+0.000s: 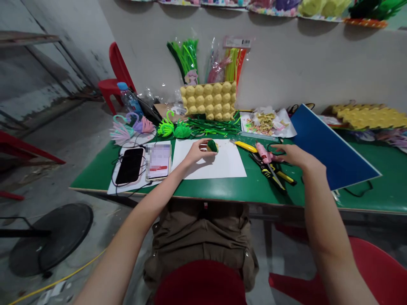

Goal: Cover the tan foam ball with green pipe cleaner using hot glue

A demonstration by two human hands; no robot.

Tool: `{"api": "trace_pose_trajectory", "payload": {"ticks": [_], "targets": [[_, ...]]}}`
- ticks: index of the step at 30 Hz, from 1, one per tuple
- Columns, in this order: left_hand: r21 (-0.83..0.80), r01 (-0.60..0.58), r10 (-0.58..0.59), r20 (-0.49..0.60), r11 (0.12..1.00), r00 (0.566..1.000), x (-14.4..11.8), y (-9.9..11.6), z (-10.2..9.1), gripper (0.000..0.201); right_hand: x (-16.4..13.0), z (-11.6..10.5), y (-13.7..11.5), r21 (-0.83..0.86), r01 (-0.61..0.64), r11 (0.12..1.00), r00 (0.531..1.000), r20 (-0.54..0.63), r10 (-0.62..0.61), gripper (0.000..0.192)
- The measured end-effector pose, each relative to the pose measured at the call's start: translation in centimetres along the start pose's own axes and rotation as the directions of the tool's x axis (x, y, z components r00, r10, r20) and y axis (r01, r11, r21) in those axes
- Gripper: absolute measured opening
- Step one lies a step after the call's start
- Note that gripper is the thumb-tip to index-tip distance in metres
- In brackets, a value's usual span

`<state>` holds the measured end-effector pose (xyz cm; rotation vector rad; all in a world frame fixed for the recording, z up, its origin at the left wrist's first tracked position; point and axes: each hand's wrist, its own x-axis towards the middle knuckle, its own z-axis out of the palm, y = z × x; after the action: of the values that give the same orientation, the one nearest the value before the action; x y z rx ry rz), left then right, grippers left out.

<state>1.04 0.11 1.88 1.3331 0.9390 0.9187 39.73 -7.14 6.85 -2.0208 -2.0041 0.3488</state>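
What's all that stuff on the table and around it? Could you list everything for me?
table: one, green top, centre
white sheet: one, white, mid-table
small piece: one, green and yellow, in left hand over the sheet
glue gun: one, pink, under right hand
scissors: one pair, black and yellow, beside the gun
phone: one, black, left end
egg tray: one, yellow, against the wall
pipe cleaner packs: several, green, pink, orange, on the wall
blue board: one, blue, right side
bottle: one, blue cap, back left
chairs: several, red, around the table
left hand: fingers around the small piece
right hand: on the glue gun
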Motion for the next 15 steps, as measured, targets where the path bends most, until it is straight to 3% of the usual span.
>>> {"api": "trace_pose_trajectory", "payload": {"ticks": [3, 7, 11, 15], "targets": [[0.029, -0.042, 0.041, 0.023, 0.999, 0.999, 0.1, -0.5, -0.2, 0.074, 1.9, -2.6, -3.0, 0.052, 0.116, 0.992, 0.993, -0.009, -0.116, 0.016], [0.065, -0.110, 0.106, 0.060, 0.992, 0.993, 1.5, -1.3, -0.7, 0.070, 8.2, -3.8, -9.5, 0.148, 0.270, 0.952, 0.960, 0.030, -0.277, 0.014], [0.090, -0.138, 0.128, 0.116, 0.986, 0.985, 2.2, -1.7, -0.9, 0.070, 15.4, 0.4, -16.3, 0.105, 0.409, 0.906, 0.909, 0.036, -0.415, 0.017], [0.083, -0.163, 0.149, 0.145, 0.983, 0.978, 2.1, -1.9, -0.9, 0.067, 19.1, 5.9, -21.8, 0.040, 0.535, 0.844, 0.837, 0.116, -0.535, 0.025]]}}
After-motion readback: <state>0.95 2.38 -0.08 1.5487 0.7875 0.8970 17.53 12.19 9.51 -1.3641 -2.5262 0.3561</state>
